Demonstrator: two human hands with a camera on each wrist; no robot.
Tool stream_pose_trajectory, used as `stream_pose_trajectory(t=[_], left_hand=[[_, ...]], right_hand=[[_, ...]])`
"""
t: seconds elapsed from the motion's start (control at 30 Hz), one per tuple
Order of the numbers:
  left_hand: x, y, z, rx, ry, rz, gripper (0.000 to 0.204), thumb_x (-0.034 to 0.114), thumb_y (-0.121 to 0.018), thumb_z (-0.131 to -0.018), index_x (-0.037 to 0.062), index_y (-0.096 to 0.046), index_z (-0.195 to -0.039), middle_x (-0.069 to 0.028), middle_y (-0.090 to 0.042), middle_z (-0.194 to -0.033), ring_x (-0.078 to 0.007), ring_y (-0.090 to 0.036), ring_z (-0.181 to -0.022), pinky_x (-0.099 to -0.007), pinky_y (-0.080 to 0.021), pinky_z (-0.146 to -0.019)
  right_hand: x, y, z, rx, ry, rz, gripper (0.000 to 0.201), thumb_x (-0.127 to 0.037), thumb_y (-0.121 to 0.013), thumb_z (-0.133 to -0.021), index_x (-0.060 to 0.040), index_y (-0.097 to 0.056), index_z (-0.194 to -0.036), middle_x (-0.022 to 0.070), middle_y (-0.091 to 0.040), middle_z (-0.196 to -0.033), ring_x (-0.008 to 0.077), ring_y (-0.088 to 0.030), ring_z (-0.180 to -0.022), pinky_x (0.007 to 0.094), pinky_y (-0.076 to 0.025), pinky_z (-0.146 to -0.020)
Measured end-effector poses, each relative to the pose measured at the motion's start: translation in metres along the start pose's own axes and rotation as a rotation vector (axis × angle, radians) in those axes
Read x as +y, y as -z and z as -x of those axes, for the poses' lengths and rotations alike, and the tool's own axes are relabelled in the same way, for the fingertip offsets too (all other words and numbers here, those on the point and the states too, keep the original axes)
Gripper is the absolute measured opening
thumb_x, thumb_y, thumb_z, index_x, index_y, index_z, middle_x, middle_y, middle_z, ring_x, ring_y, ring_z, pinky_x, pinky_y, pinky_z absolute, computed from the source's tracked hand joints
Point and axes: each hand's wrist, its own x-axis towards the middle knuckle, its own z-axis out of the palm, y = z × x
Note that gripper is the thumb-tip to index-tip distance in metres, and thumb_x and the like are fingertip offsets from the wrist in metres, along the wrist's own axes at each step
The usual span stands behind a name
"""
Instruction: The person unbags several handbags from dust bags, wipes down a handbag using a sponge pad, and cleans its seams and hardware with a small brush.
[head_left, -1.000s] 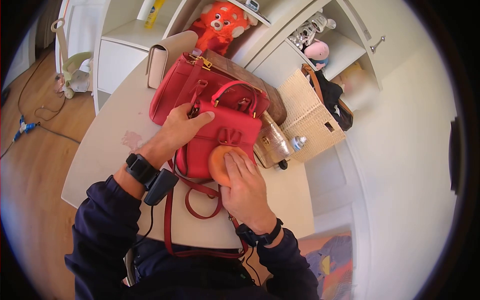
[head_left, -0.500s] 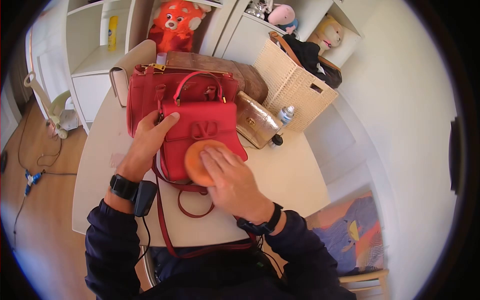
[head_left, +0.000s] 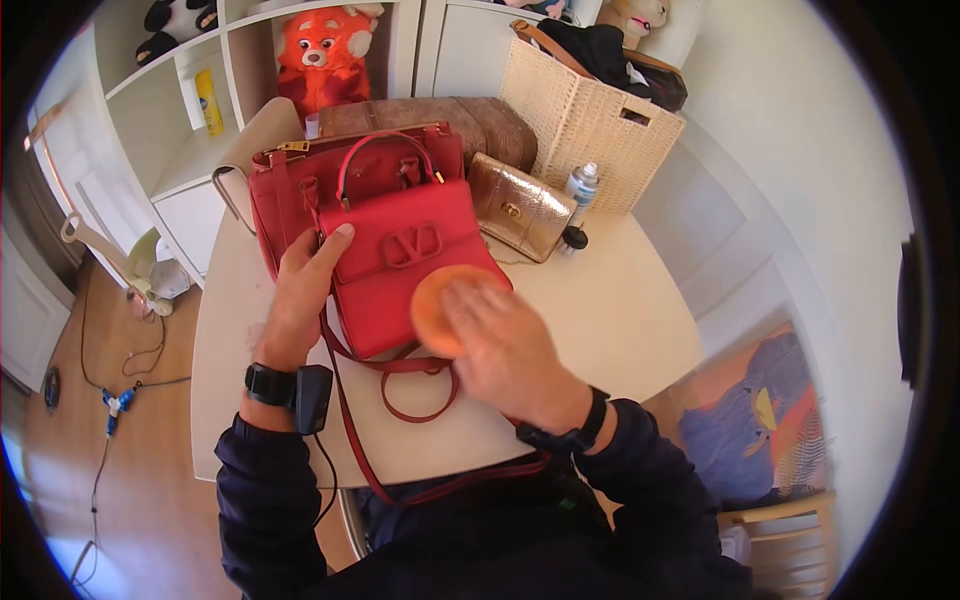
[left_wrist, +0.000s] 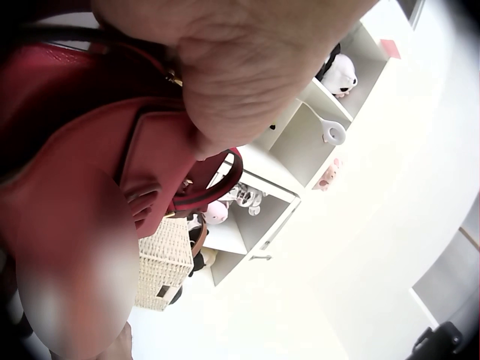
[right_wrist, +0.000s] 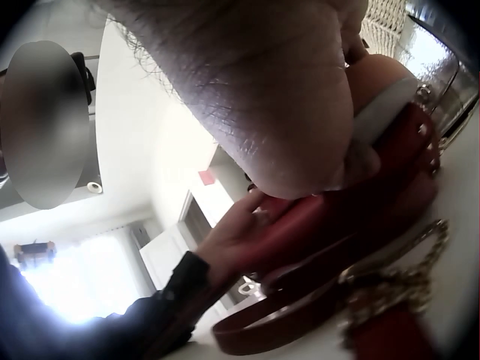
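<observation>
A small red handbag (head_left: 380,295) with a V emblem and a top handle leans back against a larger red handbag (head_left: 272,205) on the table. At its upper left side, my left hand (head_left: 298,300) grips the edge, thumb on the front flap and fingers hidden behind. With my right hand (head_left: 505,345) I hold a round orange sponge pad (head_left: 432,308) at the bag's lower right front. The right wrist view shows the pad's pale underside (right_wrist: 386,109) facing the red leather. A long red strap (head_left: 415,414) loops in front of the bag and over the table's near edge.
Right of the bags are a gold purse (head_left: 515,208), a spray can (head_left: 582,186) and a black-capped bottle (head_left: 573,239). Behind stand a brown case (head_left: 430,120), a wicker basket (head_left: 590,140) and a beige bag (head_left: 272,125). White shelves (head_left: 180,175) hold stuffed toys.
The head view has turned, shifting the scene. My right hand has slid the pad across the bag's lower front towards its right side. My left hand keeps its grip.
</observation>
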Motion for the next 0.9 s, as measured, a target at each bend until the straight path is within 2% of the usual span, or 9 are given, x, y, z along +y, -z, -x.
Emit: stream_pose_trajectory(t=[0.1, 0.23, 0.3, 0.37, 0.47, 0.57, 0.67, 0.73, 0.9], left_hand=[[-0.002, 0.0, -0.002, 0.007, 0.016, 0.016, 0.039, 0.033, -0.074, -0.107, -0.0027, -0.07, -0.123, -0.0044, -0.072, -0.112, -0.0107, -0.064, -0.101, -0.0297, -0.053, -0.091], [-0.005, 0.004, -0.004, 0.002, 0.029, -0.005, 0.038, 0.034, -0.075, -0.107, -0.001, -0.07, -0.12, -0.0014, -0.07, -0.107, -0.0085, -0.061, -0.097, -0.028, -0.052, -0.086], [-0.005, 0.006, -0.005, 0.013, 0.03, 0.007, 0.037, 0.035, -0.075, -0.107, -0.0004, -0.07, -0.119, -0.0006, -0.069, -0.105, -0.0079, -0.06, -0.095, -0.0274, -0.052, -0.085], [-0.005, 0.011, -0.006, -0.021, 0.053, -0.099, 0.047, 0.035, -0.07, -0.109, -0.002, -0.066, -0.138, -0.0087, -0.074, -0.128, -0.0161, -0.07, -0.114, -0.0306, -0.057, -0.1], [-0.001, 0.0, -0.001, 0.033, 0.01, -0.061, 0.039, 0.037, -0.074, -0.107, 0.0005, -0.07, -0.12, -0.0016, -0.069, -0.107, -0.0092, -0.059, -0.095, -0.0283, -0.051, -0.086], [-0.007, 0.006, -0.006, 0.032, 0.003, -0.108, 0.039, 0.037, -0.072, -0.108, -0.0002, -0.07, -0.121, -0.0031, -0.071, -0.109, -0.0107, -0.062, -0.098, -0.0292, -0.052, -0.088], [0.0, -0.005, 0.0, 0.041, 0.013, -0.032, 0.038, 0.036, -0.07, -0.109, -0.0001, -0.07, -0.121, -0.0046, -0.073, -0.113, -0.0124, -0.065, -0.101, -0.0295, -0.054, -0.089], [-0.003, 0.002, -0.004, 0.003, 0.022, -0.042, 0.038, 0.035, -0.07, -0.109, -0.0004, -0.07, -0.123, -0.0057, -0.073, -0.115, -0.0134, -0.067, -0.102, -0.0299, -0.055, -0.089], [0.0, 0.0, -0.002, -0.026, 0.015, -0.021, 0.044, 0.034, -0.068, -0.11, -0.0028, -0.068, -0.133, -0.0105, -0.074, -0.124, -0.0168, -0.07, -0.11, -0.0314, -0.057, -0.096]], right_hand=[[-0.039, -0.008, -0.001, 0.03, 0.127, -0.038, 0.062, -0.012, -0.074, -0.081, 0.0113, -0.064, -0.138, 0.0261, -0.066, -0.14, 0.04, -0.064, -0.129, 0.0461, -0.053, -0.11], [-0.037, -0.006, 0.002, 0.063, 0.175, -0.064, 0.064, -0.011, -0.076, -0.079, 0.0121, -0.064, -0.138, 0.0268, -0.066, -0.141, 0.041, -0.064, -0.13, 0.0459, -0.055, -0.109], [-0.019, -0.002, 0.011, 0.036, 0.139, -0.111, 0.066, -0.01, -0.077, -0.078, 0.0118, -0.064, -0.138, 0.0271, -0.066, -0.141, 0.0412, -0.064, -0.131, 0.046, -0.056, -0.109], [-0.003, 0.002, 0.021, 0.047, 0.086, -0.073, 0.061, -0.01, -0.073, -0.081, 0.0137, -0.064, -0.137, 0.0282, -0.067, -0.138, 0.0413, -0.063, -0.13, 0.0454, -0.056, -0.109], [0.003, 0.006, 0.024, 0.05, -0.008, -0.008, 0.058, -0.009, -0.069, -0.084, 0.0153, -0.064, -0.136, 0.0293, -0.067, -0.136, 0.0412, -0.063, -0.128, 0.0443, -0.057, -0.108], [-0.008, -0.007, 0.024, 0.076, -0.07, 0.082, 0.069, -0.01, -0.078, -0.077, 0.0121, -0.062, -0.141, 0.0278, -0.066, -0.138, 0.0417, -0.064, -0.128, 0.0448, -0.056, -0.109], [-0.043, -0.008, 0.012, 0.062, -0.023, -0.014, 0.064, -0.011, -0.073, -0.08, 0.0148, -0.063, -0.138, 0.0287, -0.066, -0.138, 0.0418, -0.064, -0.128, 0.0449, -0.057, -0.109], [-0.065, -0.01, 0.004, 0.077, 0.17, 0.05, 0.06, -0.013, -0.068, -0.084, 0.0174, -0.064, -0.135, 0.0294, -0.066, -0.137, 0.0418, -0.064, -0.126, 0.0454, -0.057, -0.108], [-0.052, -0.018, 0.012, 0.131, 0.16, -0.127, 0.058, -0.013, -0.065, -0.087, 0.0181, -0.064, -0.135, 0.0299, -0.066, -0.137, 0.043, -0.064, -0.127, 0.0462, -0.056, -0.11]])
